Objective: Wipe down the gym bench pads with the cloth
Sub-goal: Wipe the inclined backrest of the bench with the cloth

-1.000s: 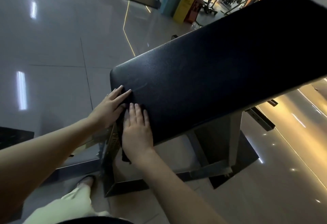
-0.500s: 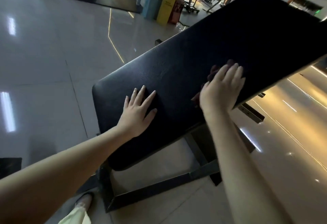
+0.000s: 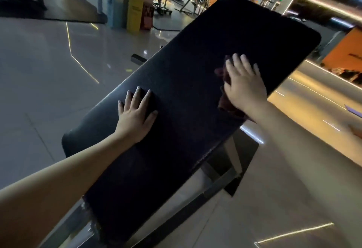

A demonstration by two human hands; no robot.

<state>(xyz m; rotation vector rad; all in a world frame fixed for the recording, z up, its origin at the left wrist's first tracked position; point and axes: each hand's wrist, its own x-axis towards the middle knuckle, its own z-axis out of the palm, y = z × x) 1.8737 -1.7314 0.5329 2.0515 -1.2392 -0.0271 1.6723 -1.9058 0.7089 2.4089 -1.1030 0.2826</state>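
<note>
Head view: one black padded surface (image 3: 186, 83) slopes away. Nearest, the left grip (image 3: 135, 118) lies flat on it, fingers spread, holding nothing. Farther up, the right grip (image 3: 244, 89) presses one dark reddish cloth (image 3: 226, 105) against it near its right edge, fingers straight. Beyond stands one yellow pillar (image 3: 135, 2).

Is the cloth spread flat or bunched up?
Bunched: the dark red cloth sticks out in crumpled folds from under the flat right hand on the bench pad.
</note>
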